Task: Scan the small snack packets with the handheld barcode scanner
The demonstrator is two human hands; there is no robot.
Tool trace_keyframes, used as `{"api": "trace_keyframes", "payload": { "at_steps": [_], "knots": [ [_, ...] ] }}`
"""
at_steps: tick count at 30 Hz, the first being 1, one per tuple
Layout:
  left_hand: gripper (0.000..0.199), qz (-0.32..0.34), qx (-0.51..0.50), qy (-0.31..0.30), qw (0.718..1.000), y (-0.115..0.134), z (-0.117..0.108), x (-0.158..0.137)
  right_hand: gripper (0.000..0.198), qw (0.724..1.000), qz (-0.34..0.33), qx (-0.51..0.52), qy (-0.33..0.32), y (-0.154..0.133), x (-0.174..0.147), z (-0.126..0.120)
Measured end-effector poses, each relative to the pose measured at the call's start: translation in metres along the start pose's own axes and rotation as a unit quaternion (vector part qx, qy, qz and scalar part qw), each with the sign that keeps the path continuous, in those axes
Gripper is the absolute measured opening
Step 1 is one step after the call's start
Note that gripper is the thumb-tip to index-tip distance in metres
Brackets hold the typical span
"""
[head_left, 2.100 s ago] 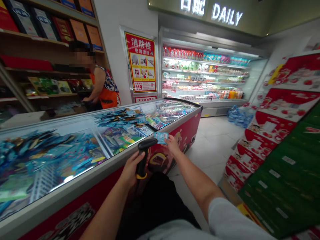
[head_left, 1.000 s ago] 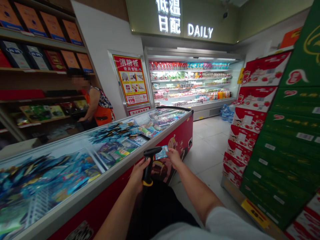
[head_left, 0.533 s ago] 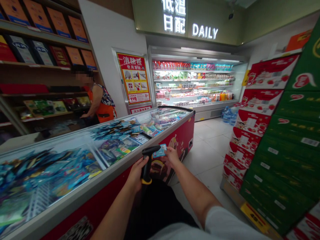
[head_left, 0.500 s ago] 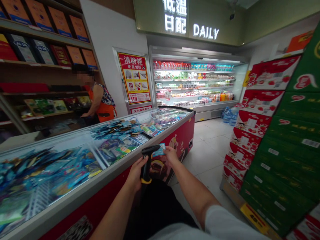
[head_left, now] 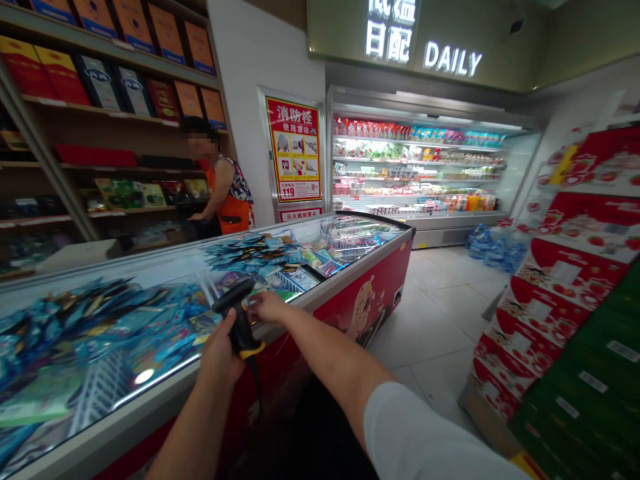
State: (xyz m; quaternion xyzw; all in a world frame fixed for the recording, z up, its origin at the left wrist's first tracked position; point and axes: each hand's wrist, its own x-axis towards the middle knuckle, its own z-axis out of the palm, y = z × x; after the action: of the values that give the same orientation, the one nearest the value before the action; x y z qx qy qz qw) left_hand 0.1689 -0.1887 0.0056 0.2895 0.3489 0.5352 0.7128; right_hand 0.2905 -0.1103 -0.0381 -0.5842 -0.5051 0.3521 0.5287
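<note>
My left hand [head_left: 223, 353] is wrapped round the grip of a black and yellow barcode scanner [head_left: 243, 327], its head up and its cable hanging below. The scanner is over the near rim of a red chest freezer [head_left: 320, 310]. Just right of the scanner head is my right hand [head_left: 267, 308], its fingers curled; the scanner partly covers the fingertips, so what they hold is hidden. Under the freezer's glass lie many blue ice-cream packets [head_left: 150, 320], with another heap of blue packets [head_left: 255, 253] farther along.
Across the freezer stands a person in an orange apron [head_left: 233, 200] beside shelves of boxes [head_left: 115, 93]. A lit dairy cooler [head_left: 420, 167] is at the back. Stacked red cartons [head_left: 560, 273] and green cartons [head_left: 590, 380] rise on the right. Water bottles [head_left: 495, 247] stand on the floor.
Both hands and the scanner have moved left, up to the freezer's rim. The small blue packet seen in my right hand earlier is out of sight. The view has turned left.
</note>
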Motion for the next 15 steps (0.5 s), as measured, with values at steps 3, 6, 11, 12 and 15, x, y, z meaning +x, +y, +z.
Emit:
{"api": "trace_keyframes", "payload": {
  "at_steps": [3,6,11,12,15],
  "knots": [
    [0.014,0.014,-0.013,0.013,1.0,0.02,-0.016,0.021,0.019,0.995,-0.003,-0.093,0.032,-0.01,0.022,-0.005],
    [0.019,0.019,-0.021,0.02,0.999,0.03,-0.03,0.037,0.024,0.972,0.006,-0.139,0.19,-0.016,0.04,-0.041],
    [0.021,0.028,-0.035,0.026,0.999,0.028,-0.04,0.044,0.027,0.921,0.034,-0.143,0.36,-0.005,0.065,-0.104],
    [0.021,0.031,-0.034,0.023,0.999,0.027,-0.04,0.043,0.024,0.919,0.035,-0.114,0.377,-0.001,0.072,-0.11],
    [0.018,0.041,-0.012,0.022,0.999,0.024,-0.039,0.041,0.018,0.915,0.028,-0.041,0.399,0.012,0.094,-0.118]
  ]
}}
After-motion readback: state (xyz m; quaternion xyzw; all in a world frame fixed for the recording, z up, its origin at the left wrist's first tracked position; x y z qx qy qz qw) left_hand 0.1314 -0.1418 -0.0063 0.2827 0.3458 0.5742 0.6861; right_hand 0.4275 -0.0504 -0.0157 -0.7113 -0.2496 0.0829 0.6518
